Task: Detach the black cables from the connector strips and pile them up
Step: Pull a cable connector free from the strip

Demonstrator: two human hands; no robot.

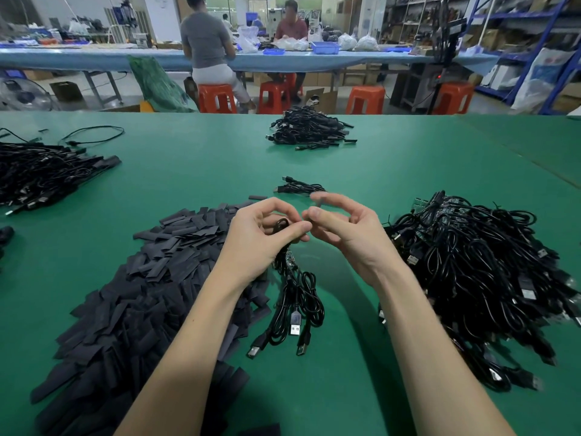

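My left hand grips the top of a connector strip above the green table. A bunch of black USB cables hangs from the strip, their plugs resting on the mat. My right hand is right beside the left, its thumb and forefinger pinching a small dark end at the strip's top. A big heap of black cables still on strips lies at the right. A few loose cables lie just beyond my hands.
A wide spread of flat black sleeves covers the mat at the left. Further cable piles sit at the far centre and far left. Beyond the table edge are orange stools and two seated people at a blue bench.
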